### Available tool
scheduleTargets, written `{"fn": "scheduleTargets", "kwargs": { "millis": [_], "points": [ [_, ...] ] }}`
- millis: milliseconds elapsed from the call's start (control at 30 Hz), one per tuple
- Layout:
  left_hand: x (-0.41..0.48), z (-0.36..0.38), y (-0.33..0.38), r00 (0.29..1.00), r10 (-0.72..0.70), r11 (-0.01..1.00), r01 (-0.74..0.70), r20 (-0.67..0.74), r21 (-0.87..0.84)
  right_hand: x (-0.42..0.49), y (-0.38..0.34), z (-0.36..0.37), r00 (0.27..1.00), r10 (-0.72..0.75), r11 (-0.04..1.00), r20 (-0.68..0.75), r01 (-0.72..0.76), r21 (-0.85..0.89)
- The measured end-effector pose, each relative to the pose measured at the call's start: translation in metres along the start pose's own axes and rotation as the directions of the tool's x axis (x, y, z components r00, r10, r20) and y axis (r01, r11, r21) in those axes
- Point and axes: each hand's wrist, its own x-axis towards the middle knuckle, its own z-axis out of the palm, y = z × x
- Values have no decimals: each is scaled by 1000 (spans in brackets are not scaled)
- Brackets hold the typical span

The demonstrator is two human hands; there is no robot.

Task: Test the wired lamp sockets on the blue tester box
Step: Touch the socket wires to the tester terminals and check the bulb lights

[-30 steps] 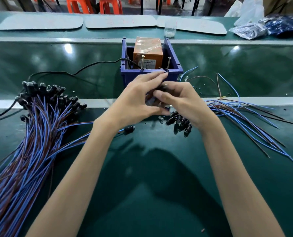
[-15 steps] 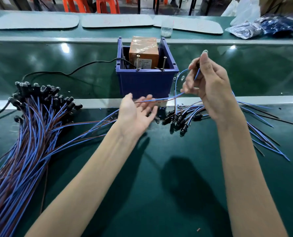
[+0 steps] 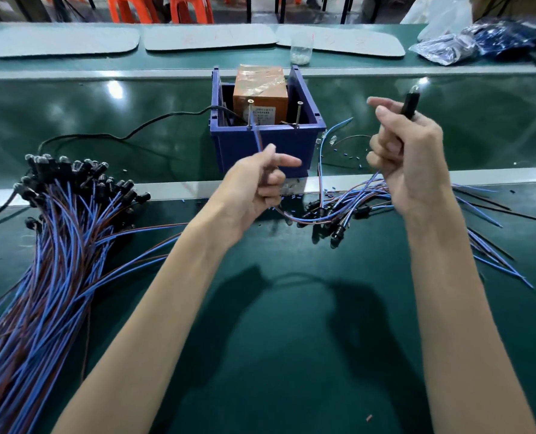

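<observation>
Pinching a blue wire [image 3: 256, 137] up to a screw post [image 3: 250, 112] at the near rim of the blue tester box [image 3: 266, 148], the left hand [image 3: 254, 186] hovers. The right hand [image 3: 410, 158] curls round a lamp socket [image 3: 408, 106], raised clear of the box's right edge.

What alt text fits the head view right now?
The left hand pinches wire ends, raised to a pin on the blue tester box, while the right hand grips the black lamp socket aloft. A large bundle of wired sockets lies on the left.

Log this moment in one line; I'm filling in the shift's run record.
left hand: pinches blue wire, tip at left screw of blue tester box | right hand: grips black socket, raised beside box
</observation>
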Motion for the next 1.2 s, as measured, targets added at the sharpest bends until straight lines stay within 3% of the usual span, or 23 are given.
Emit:
{"fn": "scheduleTargets", "kwargs": {
  "millis": [200,333,633,733,1000,1133,1200],
  "points": [
    [-5,-1,-6,992,-28,987,8,126,161,-6,12,27,988,56,998,147,-53,-24],
    [-5,-7,-6,984,0,977,-38,178,210,-7,26,38,979,169,980,115,-155,-122],
    [-2,-2,-9,993,2,956,-37,116,292,-18,30,42,917,210,953,339,-115,-281],
    [1,-3,-11,996,12,959,-37,87,280,-19,33,47,930,238,958,281,-177,-226],
    [7,-4,-17,959,273,952,-257,-77,166,-12,35,48,982,171,976,82,-158,-152],
    [9,-10,-17,890,373,920,-316,-262,232,-9,36,47,979,193,980,61,-191,-49],
    [13,-17,-18,834,445,880,-340,-326,331,-7,40,46,986,168,984,-16,-169,-64]
  ]
}}
